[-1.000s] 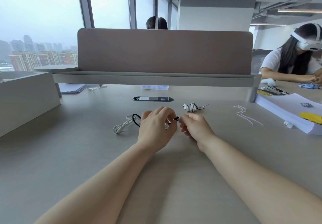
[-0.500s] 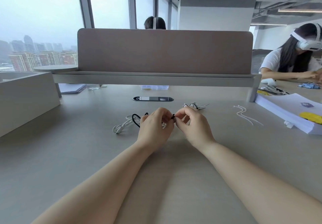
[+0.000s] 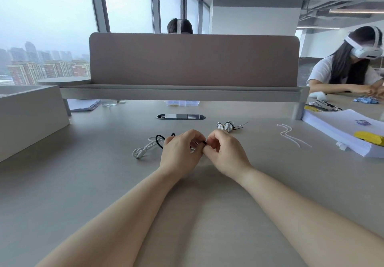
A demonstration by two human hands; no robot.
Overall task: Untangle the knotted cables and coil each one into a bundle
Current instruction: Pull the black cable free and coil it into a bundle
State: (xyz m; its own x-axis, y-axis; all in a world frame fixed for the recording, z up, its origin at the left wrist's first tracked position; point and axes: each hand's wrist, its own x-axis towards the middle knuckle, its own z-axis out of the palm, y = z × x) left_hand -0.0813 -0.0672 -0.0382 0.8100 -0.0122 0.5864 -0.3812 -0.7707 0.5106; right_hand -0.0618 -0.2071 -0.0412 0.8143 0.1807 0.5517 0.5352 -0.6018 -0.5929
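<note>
A black cable [image 3: 159, 140] and a white cable [image 3: 143, 150] lie tangled on the grey desk [image 3: 104, 183], running under my left hand. My left hand [image 3: 180, 152] has its fingers curled round the black cable. My right hand [image 3: 223, 153] pinches the black cable's end, which shows as a short black tip between the two hands. Both hands meet just above the desk; the part of the cables beneath them is hidden. A coiled white-and-black cable bundle [image 3: 226, 126] rests behind my right hand.
Two white zip ties [image 3: 291, 135] lie to the right. A paper stack [image 3: 342, 133] with a yellow object sits at the far right. A cable grommet [image 3: 180, 116] is behind the hands, below a divider screen [image 3: 193, 59]. A person works at the right.
My right hand has moved left and up to meet my left hand, and both now close on the black cable's end. The black loop at the left has shifted slightly.
</note>
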